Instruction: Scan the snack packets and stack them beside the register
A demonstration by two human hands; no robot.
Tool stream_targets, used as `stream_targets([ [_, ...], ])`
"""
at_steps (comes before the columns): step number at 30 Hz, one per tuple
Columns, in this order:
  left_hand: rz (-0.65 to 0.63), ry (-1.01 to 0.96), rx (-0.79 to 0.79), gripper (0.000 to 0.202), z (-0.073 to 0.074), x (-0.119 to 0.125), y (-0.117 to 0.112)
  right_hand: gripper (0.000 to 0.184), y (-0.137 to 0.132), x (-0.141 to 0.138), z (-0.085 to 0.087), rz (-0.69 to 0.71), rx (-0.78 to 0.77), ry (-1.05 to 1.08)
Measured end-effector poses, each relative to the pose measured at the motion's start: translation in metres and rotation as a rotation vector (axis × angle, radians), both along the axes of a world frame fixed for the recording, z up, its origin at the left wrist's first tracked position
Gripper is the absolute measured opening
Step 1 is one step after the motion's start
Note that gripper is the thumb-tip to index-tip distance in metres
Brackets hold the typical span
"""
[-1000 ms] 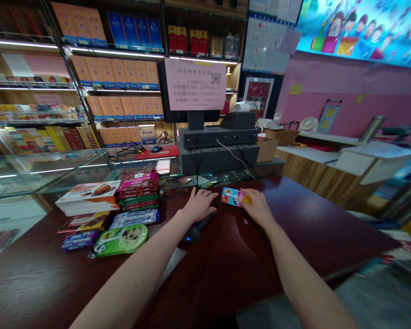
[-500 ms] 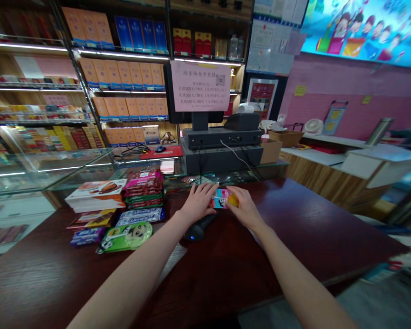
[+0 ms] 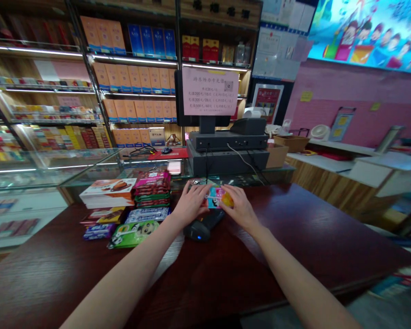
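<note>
A colourful cartoon-printed card [image 3: 218, 197] sits between my two hands, just above the dark wooden counter [image 3: 311, 224]. My right hand [image 3: 241, 212] grips its right end, and the fingertips of my left hand [image 3: 191, 204] press its left end. Under my left wrist lies a black handheld barcode scanner [image 3: 199, 231], its blue light lit. To the left are a stack of red-and-green snack packets [image 3: 152, 188], a blue packet [image 3: 147, 214], a green panda-print packet [image 3: 133, 234] and a pile of boxed pastries [image 3: 108, 192].
Behind the counter's far edge stand a glass display case [image 3: 55, 169], a black till unit with cables [image 3: 228, 155], and a pink printed sign [image 3: 210, 91]. Shelves of boxed goods [image 3: 133, 77] fill the back wall. A cardboard box [image 3: 276, 156] stands to the right.
My hands have come closer together, with the card now held between them instead of at my right hand alone. The whole scene has shifted slightly right and down in view.
</note>
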State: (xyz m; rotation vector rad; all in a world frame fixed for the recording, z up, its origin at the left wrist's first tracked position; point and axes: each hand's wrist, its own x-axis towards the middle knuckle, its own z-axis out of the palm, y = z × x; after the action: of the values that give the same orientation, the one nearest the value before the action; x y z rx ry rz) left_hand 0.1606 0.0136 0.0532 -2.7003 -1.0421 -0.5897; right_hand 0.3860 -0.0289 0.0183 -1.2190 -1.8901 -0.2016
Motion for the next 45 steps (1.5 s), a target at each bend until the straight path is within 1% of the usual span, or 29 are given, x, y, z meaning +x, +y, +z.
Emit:
stream_targets([
  [4, 0.016, -0.038, 0.046, 0.079, 0.002, -0.02, -0.003, 0.054, 0.004, -0.014, 0.006, 0.027, 0.037, -0.015],
  [11, 0.047, -0.125, 0.107, 0.077, -0.004, -0.059, -0.011, 0.063, 0.01, -0.041, 0.013, 0.104, 0.064, -0.06],
  [15, 0.065, -0.19, 0.138, 0.079, -0.009, -0.082, -0.015, 0.066, 0.014, -0.055, 0.014, 0.122, 0.061, -0.053],
  [18, 0.077, -0.223, 0.158, 0.08, -0.013, -0.099, -0.017, 0.073, 0.016, -0.064, 0.013, 0.131, 0.044, -0.047],
  [21, 0.095, -0.255, 0.17, 0.081, -0.016, -0.115, -0.018, 0.079, 0.019, -0.07, 0.013, 0.134, 0.045, -0.039],
  [25, 0.102, -0.263, 0.171, 0.081, -0.019, -0.132, -0.018, 0.081, 0.021, -0.075, 0.012, 0.171, 0.059, -0.03],
  [29, 0.122, -0.28, 0.17, 0.082, -0.026, -0.138, -0.021, 0.081, 0.021, -0.08, 0.008, 0.204, 0.044, -0.038],
  [35, 0.125, -0.336, 0.145, 0.081, -0.035, -0.136, -0.024, 0.077, 0.021, -0.082, 0.001, 0.207, 0.053, -0.049],
  [38, 0.107, -0.363, 0.152, 0.084, -0.037, -0.136, -0.022, 0.074, 0.02, -0.081, 0.001, 0.195, 0.071, -0.058],
  [45, 0.069, -0.402, 0.228, 0.078, -0.037, -0.132, -0.022, 0.075, 0.016, -0.077, 0.003, 0.172, 0.128, -0.081],
])
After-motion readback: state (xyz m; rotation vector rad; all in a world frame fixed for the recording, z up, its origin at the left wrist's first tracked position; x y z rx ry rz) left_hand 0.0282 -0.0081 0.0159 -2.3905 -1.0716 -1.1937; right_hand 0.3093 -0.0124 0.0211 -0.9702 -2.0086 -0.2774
